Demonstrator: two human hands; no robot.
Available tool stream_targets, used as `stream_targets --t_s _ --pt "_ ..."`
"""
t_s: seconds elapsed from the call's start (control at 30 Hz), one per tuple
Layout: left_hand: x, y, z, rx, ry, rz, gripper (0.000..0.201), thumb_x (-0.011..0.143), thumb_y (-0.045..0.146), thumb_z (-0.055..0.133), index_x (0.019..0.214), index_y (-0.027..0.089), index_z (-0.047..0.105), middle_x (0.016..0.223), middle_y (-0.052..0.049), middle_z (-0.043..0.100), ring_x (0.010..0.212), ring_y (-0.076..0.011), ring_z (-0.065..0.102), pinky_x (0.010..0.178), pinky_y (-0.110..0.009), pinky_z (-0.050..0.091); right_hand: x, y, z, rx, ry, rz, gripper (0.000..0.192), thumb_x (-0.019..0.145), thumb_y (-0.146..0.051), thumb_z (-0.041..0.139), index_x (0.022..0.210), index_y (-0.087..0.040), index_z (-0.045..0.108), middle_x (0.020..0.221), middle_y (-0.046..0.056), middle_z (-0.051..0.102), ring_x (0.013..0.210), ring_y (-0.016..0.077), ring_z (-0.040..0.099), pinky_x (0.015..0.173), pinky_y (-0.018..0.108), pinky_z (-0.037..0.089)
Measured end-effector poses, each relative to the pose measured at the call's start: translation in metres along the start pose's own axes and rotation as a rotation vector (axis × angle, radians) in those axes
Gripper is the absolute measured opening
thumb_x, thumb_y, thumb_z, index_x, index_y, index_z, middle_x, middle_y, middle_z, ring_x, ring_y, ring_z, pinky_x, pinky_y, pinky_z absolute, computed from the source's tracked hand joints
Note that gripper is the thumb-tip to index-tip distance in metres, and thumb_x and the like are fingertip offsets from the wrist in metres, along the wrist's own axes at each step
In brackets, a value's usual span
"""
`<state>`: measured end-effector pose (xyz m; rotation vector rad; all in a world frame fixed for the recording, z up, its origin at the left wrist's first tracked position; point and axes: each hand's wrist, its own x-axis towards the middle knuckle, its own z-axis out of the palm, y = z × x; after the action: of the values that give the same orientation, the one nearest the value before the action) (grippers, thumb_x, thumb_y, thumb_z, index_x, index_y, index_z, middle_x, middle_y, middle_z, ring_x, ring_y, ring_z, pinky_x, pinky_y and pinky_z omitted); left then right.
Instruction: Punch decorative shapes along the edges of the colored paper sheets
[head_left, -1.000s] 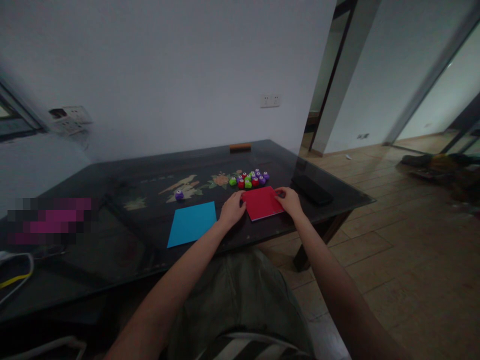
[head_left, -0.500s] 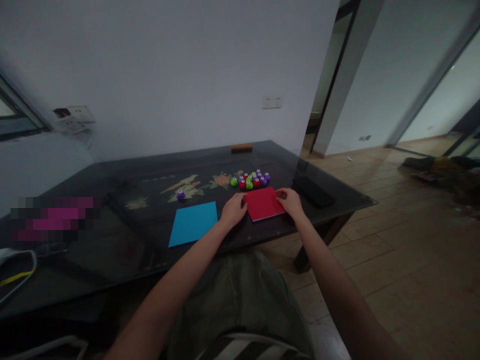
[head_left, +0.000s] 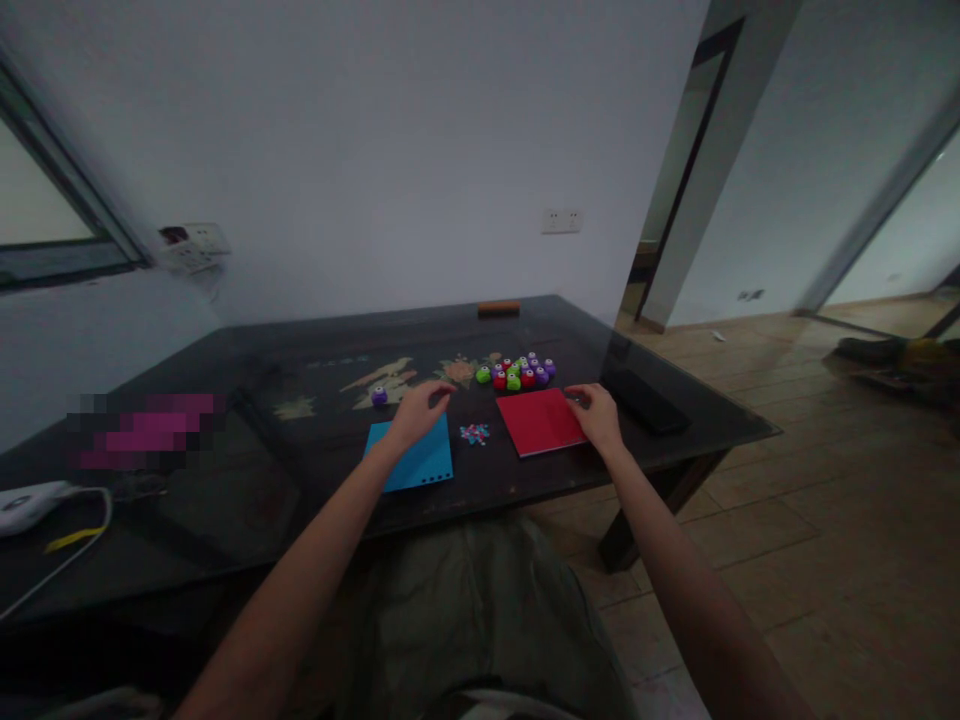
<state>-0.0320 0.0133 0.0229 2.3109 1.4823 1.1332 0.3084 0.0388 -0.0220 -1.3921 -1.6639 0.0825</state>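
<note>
My left hand (head_left: 424,408) hovers over the upper part of a blue sheet (head_left: 420,455), its thumb and fingers apart with nothing between them. Along the lower right edge of that sheet runs a row of several small black dots. My right hand (head_left: 598,412) has its thumb and fingers at the right edge of a red card (head_left: 540,422), which lies flat on the table. A little heap of pink, blue and white bits (head_left: 474,433) sits between the sheet and the card. Behind the card cluster several purple, green and red one-eyed toys (head_left: 517,374).
The dark table (head_left: 300,500) has a glossy top with a flower picture. A lone purple toy (head_left: 379,396) stands behind the blue sheet. Right of the card lies a black flat object (head_left: 646,400); a brown bar (head_left: 499,309) is near the wall. A white device with a cable (head_left: 34,508) is far left.
My left hand has let go of the red card and moved left over the blue sheet, uncovering the small bits. The right hand stays at the card. The view has shifted slightly.
</note>
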Motion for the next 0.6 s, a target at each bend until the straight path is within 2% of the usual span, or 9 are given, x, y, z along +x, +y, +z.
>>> stream_targets --t_s 0.1,0.17,0.27,0.37,0.47,0.5,0.6 --pt "-0.017 -0.048 -0.032 0.023 0.022 -0.13 0.021 0.079 0.021 0.052 0.093 0.017 0.068 0.097 -0.009 0.07 0.089 -0.023 0.064 0.082 -0.036 0.049 0.003 -0.024 0.006 0.081 0.023 -0.069 0.021 0.075 -0.021 0.055 0.091 -0.016 0.069 0.088 0.009 0.064 0.08 0.0207 0.056 0.077 0.034 0.044" --pt "-0.029 -0.076 -0.046 0.037 0.048 -0.211 0.021 0.078 0.023 0.053 0.091 0.017 0.069 0.092 -0.009 0.071 0.085 -0.0232 0.065 0.08 -0.036 0.049 0.007 -0.048 0.018 0.156 0.001 -0.109 0.02 0.076 -0.02 0.055 0.091 -0.016 0.069 0.087 0.008 0.065 0.081 0.0204 0.057 0.077 0.034 0.044" --pt "-0.041 -0.102 -0.057 0.055 0.1 -0.289 0.022 0.076 0.026 0.054 0.088 0.018 0.07 0.095 -0.008 0.071 0.088 -0.0242 0.065 0.083 -0.036 0.048 0.017 -0.093 0.047 0.264 -0.113 -0.185 0.019 0.078 -0.02 0.056 0.092 -0.015 0.068 0.09 0.008 0.067 0.079 0.0181 0.059 0.076 0.031 0.045" --pt "-0.047 -0.109 -0.062 0.072 0.079 -0.329 0.021 0.073 0.028 0.057 0.085 0.019 0.071 0.091 -0.007 0.071 0.086 -0.0246 0.065 0.083 -0.036 0.047 0.027 -0.138 0.084 0.223 -0.363 -0.289 0.016 0.076 -0.017 0.061 0.09 -0.016 0.068 0.089 0.006 0.068 0.081 0.0175 0.06 0.076 0.03 0.044" --pt "-0.048 -0.107 -0.063 0.045 0.02 -0.331 0.022 0.071 0.032 0.059 0.084 0.019 0.071 0.092 -0.007 0.071 0.087 -0.0247 0.064 0.084 -0.036 0.047 0.03 -0.166 0.119 0.139 -0.597 -0.284 0.018 0.073 -0.017 0.067 0.09 -0.015 0.069 0.084 0.006 0.068 0.078 0.0173 0.061 0.071 0.027 0.043" --pt "-0.048 -0.106 -0.063 0.03 -0.01 -0.325 0.024 0.071 0.034 0.06 0.084 0.019 0.071 0.093 -0.008 0.07 0.088 -0.0249 0.064 0.085 -0.036 0.046 0.028 -0.171 0.128 0.117 -0.645 -0.262 0.019 0.073 -0.019 0.068 0.092 -0.016 0.069 0.085 0.006 0.068 0.078 0.0174 0.061 0.07 0.027 0.043" --pt "-0.05 -0.104 -0.062 -0.009 -0.096 -0.317 0.033 0.069 0.043 0.062 0.09 0.018 0.069 0.098 -0.01 0.068 0.092 -0.0254 0.062 0.086 -0.037 0.046 0.018 -0.173 0.143 0.068 -0.673 -0.243 0.029 0.073 -0.028 0.071 0.098 -0.015 0.067 0.093 0.009 0.068 0.085 0.0193 0.061 0.072 0.027 0.044"
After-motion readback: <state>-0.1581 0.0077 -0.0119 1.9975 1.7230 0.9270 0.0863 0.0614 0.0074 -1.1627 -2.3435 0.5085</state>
